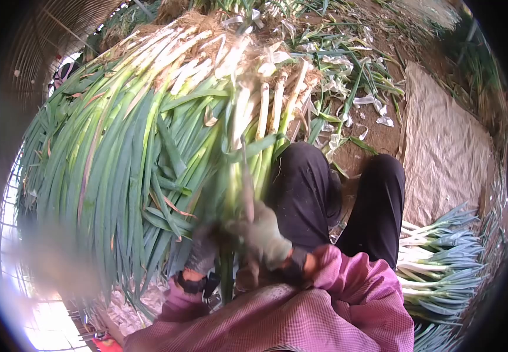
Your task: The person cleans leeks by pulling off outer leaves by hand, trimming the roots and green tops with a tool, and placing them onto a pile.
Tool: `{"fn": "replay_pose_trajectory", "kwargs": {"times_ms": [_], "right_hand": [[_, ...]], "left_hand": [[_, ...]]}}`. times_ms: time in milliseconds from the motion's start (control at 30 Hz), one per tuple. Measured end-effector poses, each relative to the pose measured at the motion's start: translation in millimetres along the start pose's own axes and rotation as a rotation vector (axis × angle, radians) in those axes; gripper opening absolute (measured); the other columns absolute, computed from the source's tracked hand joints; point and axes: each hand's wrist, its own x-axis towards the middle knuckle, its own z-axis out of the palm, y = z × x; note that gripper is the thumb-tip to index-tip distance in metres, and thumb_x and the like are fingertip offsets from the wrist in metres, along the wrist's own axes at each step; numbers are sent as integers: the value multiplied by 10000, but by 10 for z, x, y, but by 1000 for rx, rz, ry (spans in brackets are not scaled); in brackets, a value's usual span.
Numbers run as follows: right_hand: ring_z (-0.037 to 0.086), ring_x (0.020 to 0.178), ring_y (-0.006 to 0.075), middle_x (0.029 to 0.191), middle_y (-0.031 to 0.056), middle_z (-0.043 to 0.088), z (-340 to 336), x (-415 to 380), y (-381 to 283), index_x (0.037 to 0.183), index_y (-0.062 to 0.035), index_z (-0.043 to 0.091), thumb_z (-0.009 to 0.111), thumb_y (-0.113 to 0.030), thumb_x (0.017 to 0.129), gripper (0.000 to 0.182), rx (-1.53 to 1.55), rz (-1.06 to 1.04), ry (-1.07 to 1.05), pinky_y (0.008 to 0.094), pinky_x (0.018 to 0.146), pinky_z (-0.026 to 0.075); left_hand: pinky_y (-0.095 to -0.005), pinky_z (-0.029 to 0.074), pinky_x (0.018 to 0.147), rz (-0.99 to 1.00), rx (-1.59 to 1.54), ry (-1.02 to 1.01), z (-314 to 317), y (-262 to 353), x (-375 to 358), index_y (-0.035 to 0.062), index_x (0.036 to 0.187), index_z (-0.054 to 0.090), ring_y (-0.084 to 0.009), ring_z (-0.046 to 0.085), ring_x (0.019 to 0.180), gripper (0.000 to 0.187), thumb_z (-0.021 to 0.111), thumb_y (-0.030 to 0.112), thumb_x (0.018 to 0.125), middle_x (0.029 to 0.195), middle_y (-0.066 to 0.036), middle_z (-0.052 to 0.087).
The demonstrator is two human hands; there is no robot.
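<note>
A blurred green onion stands out from the pile in front of me, its leaves running down between my hands. My left hand, in a dark glove, is closed round its leafy part, with the fingers smeared by motion. My right hand, in a pale greenish glove, is closed close beside it on a narrow brownish knife-like tool that points up along the stalk. A large pile of green onions lies to the left, roots at the far end and leaves toward me.
Black-trousered knees rise right of the pile. A tan cloth sheet lies on the soil at right. Stripped green onions are stacked beside me at lower right. Leaf scraps litter the ground at the back. Wire mesh stands at left.
</note>
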Motion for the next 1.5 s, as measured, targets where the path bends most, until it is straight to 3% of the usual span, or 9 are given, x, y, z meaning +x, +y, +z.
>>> {"fn": "replay_pose_trajectory", "kwargs": {"times_ms": [200, 300, 567, 700, 900, 1100, 1200, 1400, 1500], "right_hand": [[585, 930, 146, 1012, 85, 611, -45, -434, -115, 1143, 11, 508, 745, -17, 750, 459, 28, 89, -28, 285, 806, 493], [580, 891, 148, 959, 76, 603, -141, -459, -289, 1116, 2, 523, 742, -24, 755, 423, -59, 91, -43, 288, 799, 487], [632, 790, 212, 944, 117, 640, -383, -38, -108, 1153, 26, 524, 734, -92, 789, 437, 19, 63, 15, 330, 691, 521], [637, 806, 216, 948, 129, 640, -335, -25, -102, 1159, 41, 519, 716, -76, 797, 428, 45, 67, -26, 323, 705, 524], [631, 827, 217, 947, 129, 633, -202, 14, -115, 1171, 45, 521, 710, -50, 793, 432, 45, 93, 16, 323, 737, 516], [606, 785, 203, 895, 101, 624, -353, 98, -101, 1131, 57, 539, 704, -26, 793, 385, 0, -20, -96, 328, 698, 496], [595, 772, 206, 871, 97, 614, -434, 25, -385, 1078, 45, 544, 729, -45, 774, 367, 137, 90, -27, 344, 693, 486], [619, 825, 254, 920, 130, 627, -388, -194, -67, 1075, 35, 541, 765, -107, 753, 418, -38, 61, -34, 353, 745, 495], [604, 792, 212, 893, 106, 618, -349, -202, -47, 1074, 33, 549, 732, -53, 755, 378, 106, 111, 43, 332, 705, 494]], "left_hand": [[-455, 492, 707, 542, 1312, 70, 383, 699, 970, -22, 866, 615, -411, 631, 774, 233, 636, 207, 827, 808, -246, 641], [-510, 482, 724, 455, 1287, 189, 691, 800, 1226, -3, 862, 606, -511, 569, 829, 253, 626, 247, 825, 853, -309, 604], [-498, 487, 641, 671, 1231, 130, 152, -125, 720, 38, 911, 602, -439, 607, 767, 176, 630, 205, 863, 832, -242, 613], [-508, 490, 664, 495, 1445, 49, 169, -215, -93, 49, 1124, 576, -432, 619, 777, 313, 629, 194, 851, 834, -225, 625], [-458, 509, 626, 273, 1098, 158, 313, -25, -563, 29, 1049, 619, -434, 638, 725, 252, 644, 160, 834, 812, -241, 644], [-318, 498, 744, 118, 628, -11, 306, 206, -677, -12, 1073, 641, -166, 625, 805, 242, 614, 94, 857, 902, -116, 675], [-298, 490, 762, -38, 396, -13, 289, 215, -731, -25, 1087, 653, -136, 597, 817, 271, 567, 44, 840, 894, -72, 663], [-291, 483, 702, 24, 749, 49, 112, 596, -753, -7, 1042, 657, -114, 589, 773, 219, 614, 89, 850, 862, -60, 657], [-321, 472, 652, 270, 848, 141, 83, 992, -391, 6, 987, 649, -174, 587, 700, 191, 636, 110, 827, 762, -77, 611]]}}
